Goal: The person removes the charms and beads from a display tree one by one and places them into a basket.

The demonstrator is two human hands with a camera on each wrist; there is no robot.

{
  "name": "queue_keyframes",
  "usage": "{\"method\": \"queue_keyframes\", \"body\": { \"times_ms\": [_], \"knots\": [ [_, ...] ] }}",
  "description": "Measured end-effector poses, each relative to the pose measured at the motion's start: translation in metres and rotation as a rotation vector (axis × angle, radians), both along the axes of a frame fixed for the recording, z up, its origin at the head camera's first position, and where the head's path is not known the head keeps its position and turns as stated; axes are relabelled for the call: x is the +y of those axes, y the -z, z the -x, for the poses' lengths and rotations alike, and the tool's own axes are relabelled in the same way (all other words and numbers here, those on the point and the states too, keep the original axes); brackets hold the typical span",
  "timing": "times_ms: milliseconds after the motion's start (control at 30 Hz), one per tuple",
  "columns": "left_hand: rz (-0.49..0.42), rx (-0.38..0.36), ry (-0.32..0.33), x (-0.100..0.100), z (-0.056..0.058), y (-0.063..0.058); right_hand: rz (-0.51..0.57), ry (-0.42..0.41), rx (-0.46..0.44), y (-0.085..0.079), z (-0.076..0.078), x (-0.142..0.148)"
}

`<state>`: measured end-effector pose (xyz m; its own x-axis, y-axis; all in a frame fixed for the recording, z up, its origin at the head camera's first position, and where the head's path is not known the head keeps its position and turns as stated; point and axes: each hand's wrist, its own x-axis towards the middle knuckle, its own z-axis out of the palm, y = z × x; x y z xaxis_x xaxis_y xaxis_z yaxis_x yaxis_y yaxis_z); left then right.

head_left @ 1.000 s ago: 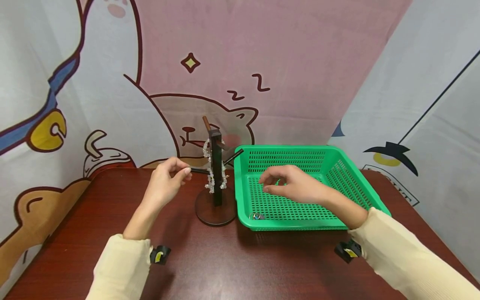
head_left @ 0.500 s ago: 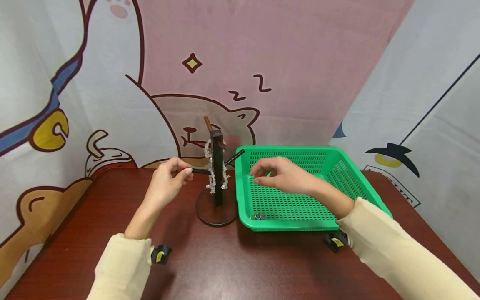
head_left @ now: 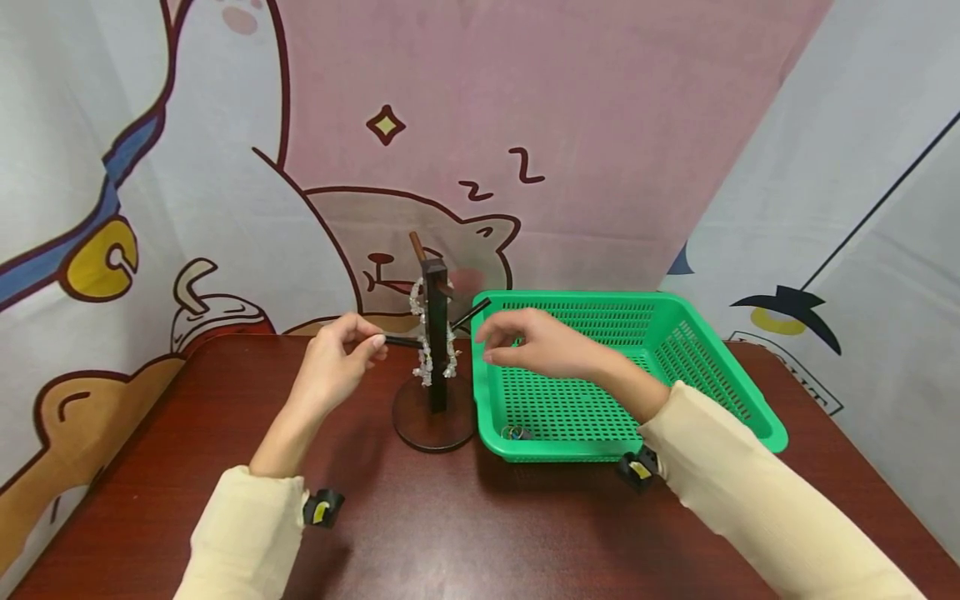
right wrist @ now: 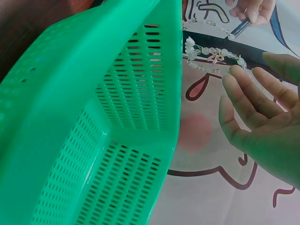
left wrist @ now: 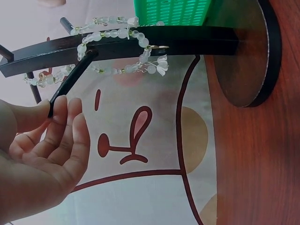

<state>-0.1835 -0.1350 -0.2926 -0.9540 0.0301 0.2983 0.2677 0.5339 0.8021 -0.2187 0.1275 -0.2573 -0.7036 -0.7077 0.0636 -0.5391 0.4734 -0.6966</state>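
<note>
A dark wooden jewelry stand (head_left: 437, 333) with a round base and several pegs stands upright on the table. Pale beaded bracelets (left wrist: 112, 33) with white flower charms hang from its pegs. My left hand (head_left: 339, 362) pinches the tip of the black left peg (left wrist: 70, 82) between thumb and fingers. Beside the stand's right peg (head_left: 471, 313), my right hand (head_left: 542, 343) hovers over the left side of the green basket with its fingers loosely bent. Nothing shows between those fingers, and in the right wrist view they are near a hanging bracelet (right wrist: 218, 52).
The green plastic basket (head_left: 592, 450) sits just right of the stand's base. A few small rings (head_left: 515, 433) lie in its near left corner. Behind the reddish-brown table (head_left: 420, 533) hangs a cartoon-printed cloth (head_left: 600, 150).
My right hand has moved left across the basket towards the stand's right peg. The left hand has stayed on its peg, and the stand and bracelets look the same.
</note>
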Motion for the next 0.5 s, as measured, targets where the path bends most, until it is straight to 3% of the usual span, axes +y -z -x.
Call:
{"method": "queue_keyframes", "body": {
  "times_ms": [500],
  "knots": [
    [-0.015, -0.005, 0.000, -0.001, 0.000, 0.001, 0.006, -0.040, 0.058, 0.008, 0.011, -0.021]
  ]
}}
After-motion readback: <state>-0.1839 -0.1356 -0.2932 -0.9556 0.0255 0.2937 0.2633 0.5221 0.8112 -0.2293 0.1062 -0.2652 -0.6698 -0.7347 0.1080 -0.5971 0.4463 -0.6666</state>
